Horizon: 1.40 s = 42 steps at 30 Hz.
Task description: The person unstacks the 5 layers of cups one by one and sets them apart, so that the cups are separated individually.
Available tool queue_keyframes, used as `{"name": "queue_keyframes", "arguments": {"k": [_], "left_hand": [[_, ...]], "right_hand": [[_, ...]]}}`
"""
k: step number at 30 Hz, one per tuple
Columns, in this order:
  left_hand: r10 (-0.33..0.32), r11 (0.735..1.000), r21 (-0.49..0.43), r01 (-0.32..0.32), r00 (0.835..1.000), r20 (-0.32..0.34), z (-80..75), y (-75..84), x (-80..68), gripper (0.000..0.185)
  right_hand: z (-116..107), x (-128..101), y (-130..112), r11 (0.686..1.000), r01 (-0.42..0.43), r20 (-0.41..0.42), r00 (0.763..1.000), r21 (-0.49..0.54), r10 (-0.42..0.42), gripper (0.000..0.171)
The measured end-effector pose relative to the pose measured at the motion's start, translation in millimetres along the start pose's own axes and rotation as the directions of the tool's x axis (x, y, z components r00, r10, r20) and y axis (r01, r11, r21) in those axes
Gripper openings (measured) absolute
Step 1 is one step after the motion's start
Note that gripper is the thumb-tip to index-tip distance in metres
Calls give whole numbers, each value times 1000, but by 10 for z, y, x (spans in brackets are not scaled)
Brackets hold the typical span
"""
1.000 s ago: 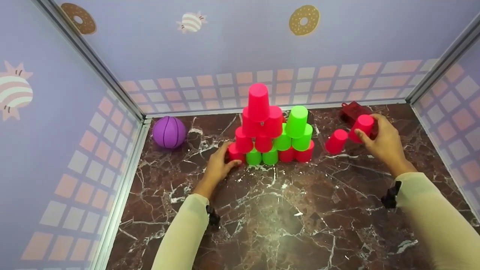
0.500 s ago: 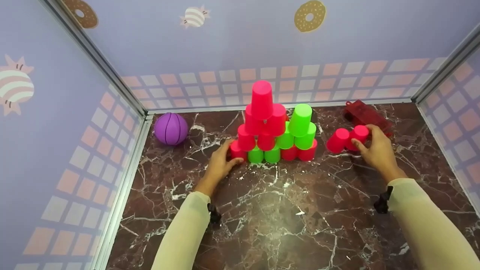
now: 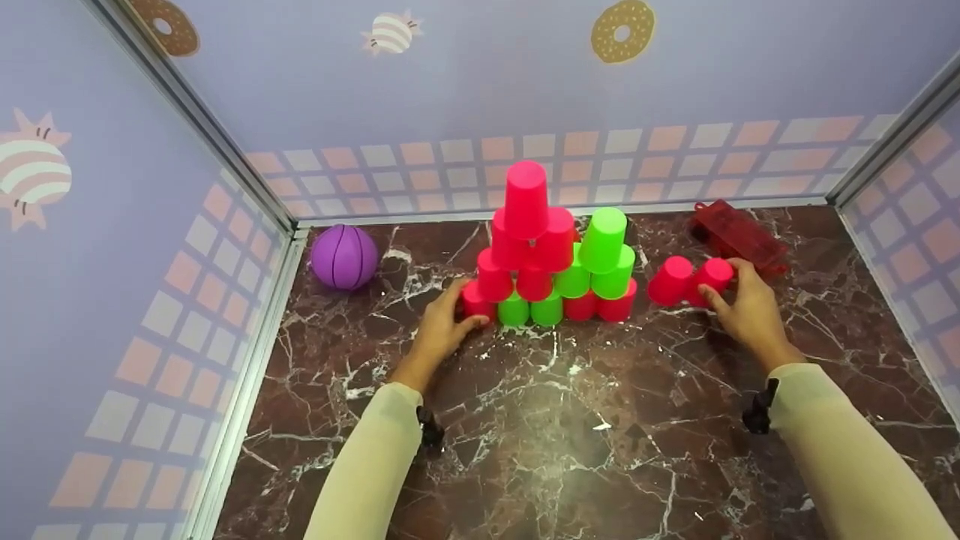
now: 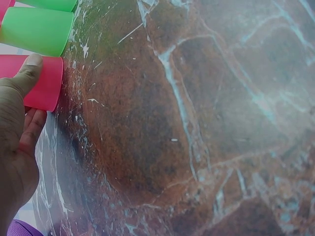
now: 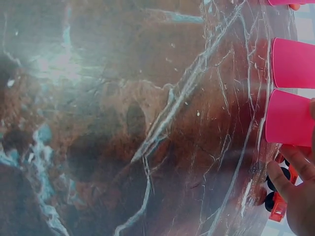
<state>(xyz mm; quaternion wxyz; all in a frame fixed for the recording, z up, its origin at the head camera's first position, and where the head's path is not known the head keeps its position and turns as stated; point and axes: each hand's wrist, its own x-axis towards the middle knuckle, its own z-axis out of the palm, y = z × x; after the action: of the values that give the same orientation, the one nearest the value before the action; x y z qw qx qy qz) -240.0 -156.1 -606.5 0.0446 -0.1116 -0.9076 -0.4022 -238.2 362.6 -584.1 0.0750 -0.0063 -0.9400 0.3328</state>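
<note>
Head cam, pink cup (image 3: 715,274), R hand (image 3: 752,313) gripping

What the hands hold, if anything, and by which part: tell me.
The left hand grips the bottom-left stacked red cup by its sides; the right hand grips the rightmost red cup likewise.

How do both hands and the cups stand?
Left hand gripping bottom-left red cup of the stack; stack upright. Right hand gripping separate red cup, another red cup alongside. Red toy close beyond right hand, possible snag.
</note>
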Motion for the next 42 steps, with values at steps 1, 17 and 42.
{"name": "queue_keyframes", "arguments": {"k": [1,17,42], "left_hand": [[9,1000,-1,-9,1000,-5,-1,2,-2,73],[58,998,-15,-59,998,-22,3,9,-18,72],[18,999,-50,-18,1000,-12,5,7,-12,72]], "right_hand": [[2,0,3,1000,3,-1,1000,1,-3,65],[-52,10,0,1000,-9,47,999,18,9,82],[-477,499,-1403,940,339,-89,938,47,-334,73]]}}
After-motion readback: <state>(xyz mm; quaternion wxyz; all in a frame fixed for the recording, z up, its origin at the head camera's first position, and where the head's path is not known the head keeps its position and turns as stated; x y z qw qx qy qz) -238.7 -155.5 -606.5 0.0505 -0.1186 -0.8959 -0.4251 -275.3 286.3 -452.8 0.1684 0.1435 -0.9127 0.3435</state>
